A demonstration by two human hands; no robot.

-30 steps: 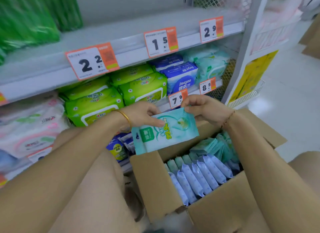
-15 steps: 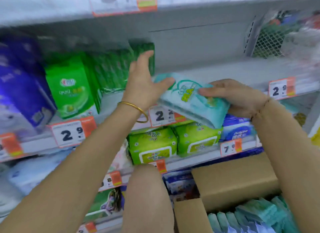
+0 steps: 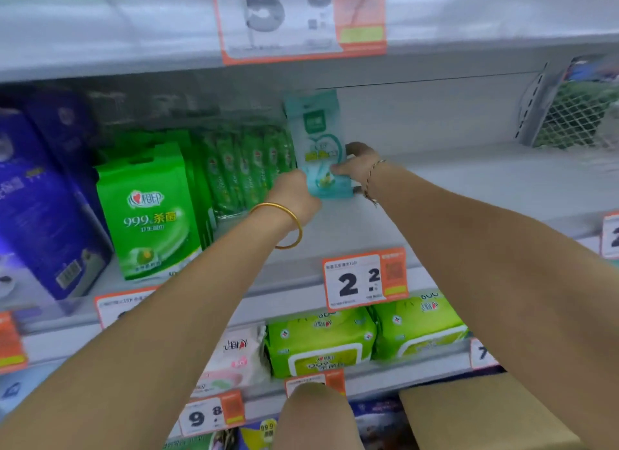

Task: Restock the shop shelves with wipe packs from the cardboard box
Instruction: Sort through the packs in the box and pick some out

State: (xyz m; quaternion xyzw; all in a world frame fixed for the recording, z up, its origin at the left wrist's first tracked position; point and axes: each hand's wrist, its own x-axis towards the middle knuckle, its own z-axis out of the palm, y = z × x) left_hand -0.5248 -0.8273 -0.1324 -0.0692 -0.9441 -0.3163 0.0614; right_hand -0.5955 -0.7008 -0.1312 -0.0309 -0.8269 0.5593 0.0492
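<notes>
A pale teal wipe pack [image 3: 316,138] stands upright on the grey middle shelf [image 3: 435,188], just right of a row of green wipe packs [image 3: 248,171]. My left hand [image 3: 294,195] grips its lower left corner. Its lower right edge is held by my right hand [image 3: 356,165], thumb across the front. A corner of the cardboard box [image 3: 475,412] shows at the bottom right; its contents are out of view.
Green boxed packs [image 3: 150,211] and dark blue boxes [image 3: 43,201] fill the shelf's left part. The shelf right of the teal pack is bare up to a wire mesh divider [image 3: 576,121]. Lime-green packs [image 3: 321,342] lie on the shelf below. Orange price tags line the edges.
Both hands carried the teal pack from over the box up to the middle shelf, turned it upright and stood it beside the green packs. My view rose to the upper shelves.
</notes>
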